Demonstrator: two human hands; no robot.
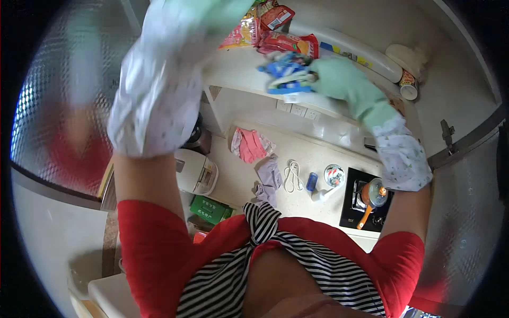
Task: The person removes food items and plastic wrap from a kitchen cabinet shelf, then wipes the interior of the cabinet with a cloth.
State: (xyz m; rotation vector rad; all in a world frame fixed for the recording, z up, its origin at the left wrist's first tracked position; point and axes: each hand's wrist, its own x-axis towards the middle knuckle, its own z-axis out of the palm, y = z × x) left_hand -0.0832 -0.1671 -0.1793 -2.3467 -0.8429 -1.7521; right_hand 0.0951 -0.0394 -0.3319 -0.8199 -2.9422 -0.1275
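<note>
- Glove [214, 16] with a pale patterned cuff [156, 100] covers the left hand, raised at eleven o'clock; its fingers are blurred and cut off by the top edge, so whether it is open or holding anything cannot be told.
- Rice cooker [197, 170] sits at nine o'clock on the counter [225, 183] below, with a pink cloth [251, 145] to its right.
- Snack packets [289, 43] lie on the shelf [238, 66] at twelve o'clock, just behind a crumpled blue-and-white bundle [290, 71]; whether that is cloth or packaging is unclear.
- Right hand [339, 82], gloved too, reaches in at one o'clock with its fingers closed on the right side of the bundle, at the shelf's front; contact with the shelf cannot be told.
- The action in hand looks like handling this bundle among the packets. Moving it cleanly would call for a gathered grip on the loose ends and clearance from the packets and the long roll [366, 55].
- Printed canister [408, 87] lies at two o'clock, near the roll's right end; lower down, between three and four, a lidded pan [375, 193] sits on the stove [347, 213].
</note>
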